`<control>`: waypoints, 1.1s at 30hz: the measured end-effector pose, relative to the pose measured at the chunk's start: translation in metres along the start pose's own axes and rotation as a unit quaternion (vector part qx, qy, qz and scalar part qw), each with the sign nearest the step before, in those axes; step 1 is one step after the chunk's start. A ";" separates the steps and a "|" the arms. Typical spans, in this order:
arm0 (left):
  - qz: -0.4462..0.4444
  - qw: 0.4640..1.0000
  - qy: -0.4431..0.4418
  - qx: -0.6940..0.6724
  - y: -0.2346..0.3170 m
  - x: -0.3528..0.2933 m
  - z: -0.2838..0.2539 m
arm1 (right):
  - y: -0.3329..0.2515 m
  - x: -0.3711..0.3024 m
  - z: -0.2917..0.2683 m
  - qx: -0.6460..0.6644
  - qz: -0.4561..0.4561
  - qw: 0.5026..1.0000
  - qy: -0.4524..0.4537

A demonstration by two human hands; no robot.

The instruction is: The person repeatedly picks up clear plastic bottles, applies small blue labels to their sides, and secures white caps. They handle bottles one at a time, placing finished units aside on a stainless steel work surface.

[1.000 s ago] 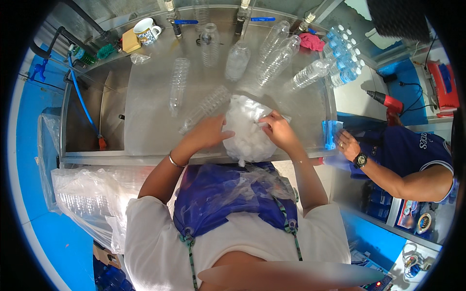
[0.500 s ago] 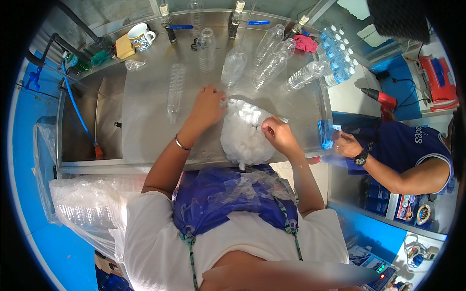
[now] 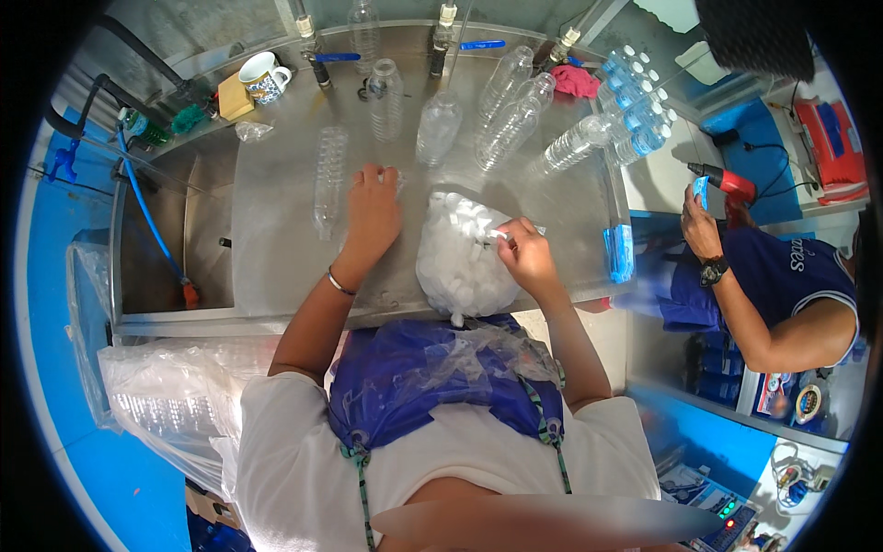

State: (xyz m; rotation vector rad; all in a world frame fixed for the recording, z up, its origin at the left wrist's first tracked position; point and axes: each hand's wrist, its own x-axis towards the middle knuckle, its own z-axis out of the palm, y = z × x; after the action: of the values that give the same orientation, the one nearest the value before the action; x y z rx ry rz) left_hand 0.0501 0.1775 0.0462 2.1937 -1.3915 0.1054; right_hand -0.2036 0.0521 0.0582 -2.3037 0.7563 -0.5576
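Note:
A clear plastic bag (image 3: 460,267) full of small white pieces that look like bottle caps lies at the steel counter's front edge. My right hand (image 3: 530,261) is over its right side, thumb and fingers pinched on a small white cap (image 3: 498,235). To the left of the bag, my left hand (image 3: 374,210) is low over the counter with fingers curled. Something clear shows at its fingertips, too small to make out. Just left of that hand lies a clear plastic bottle (image 3: 329,184). Farther back are an upright bottle (image 3: 385,101) and a hazy one (image 3: 438,129).
More clear bottles (image 3: 510,124) lie back right, beside a group of white-capped bottles (image 3: 636,110). Blue labels (image 3: 620,254) lie on the counter's right edge. A co-worker's hand (image 3: 701,225) holds a blue label near a red heat gun (image 3: 734,184). A sink (image 3: 152,290) is at left.
My left hand has moved left, away from the bag toward the lying bottle. My right hand stays at the bag, now pinching something white. The co-worker's hand has risen with a blue label.

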 end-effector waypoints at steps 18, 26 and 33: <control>0.042 0.976 -0.189 -0.097 0.087 0.098 0.113 | 0.007 -0.018 -0.013 0.086 0.054 0.989 0.106; 0.045 0.974 -0.210 -0.070 0.090 0.125 0.129 | 0.033 -0.027 -0.036 0.088 0.098 0.983 0.125; 0.116 0.954 -0.202 -0.190 0.149 0.124 0.110 | 0.025 -0.021 -0.022 0.170 0.102 0.975 0.096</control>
State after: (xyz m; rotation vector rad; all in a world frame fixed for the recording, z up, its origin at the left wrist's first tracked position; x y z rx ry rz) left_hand -0.0432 -0.0244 0.0533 1.7848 -1.7179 -0.5141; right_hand -0.2407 0.0402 0.0531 -1.8517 0.8996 -0.7591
